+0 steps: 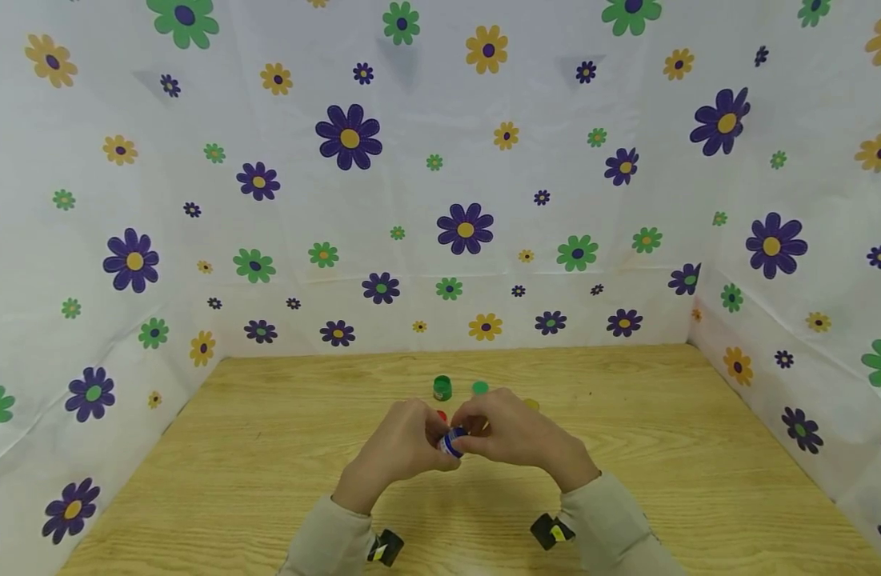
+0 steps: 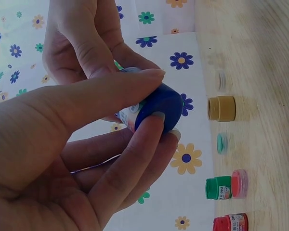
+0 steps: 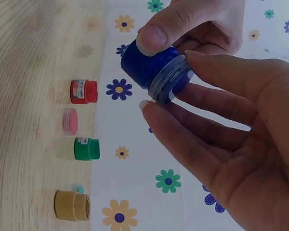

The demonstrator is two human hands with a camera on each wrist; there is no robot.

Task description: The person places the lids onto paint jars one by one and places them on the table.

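Observation:
Above the table, the left hand (image 1: pixel 400 444) grips a small blue paint jar (image 3: pixel 143 62) by its body, with the thumb along one side. The jar is tilted, and part of its printed label shows in the left wrist view. On the other end sits a clear ridged screw lid (image 3: pixel 166 79). Thumb and fingertips of the right hand (image 1: pixel 515 432) pinch this lid at its edge. In the head view the hands meet around the jar and cover much of it.
Beyond the hands on the wooden table (image 1: pixel 282 448) stand a green jar (image 3: pixel 86 148), a red jar (image 3: pixel 84 91) and an ochre jar (image 3: pixel 71 205). Near them lie a red lid (image 3: pixel 70 121), a green lid (image 1: pixel 480 387) and a yellowish lid (image 1: pixel 531 404). Flowered sheets (image 1: pixel 426 192) enclose the table.

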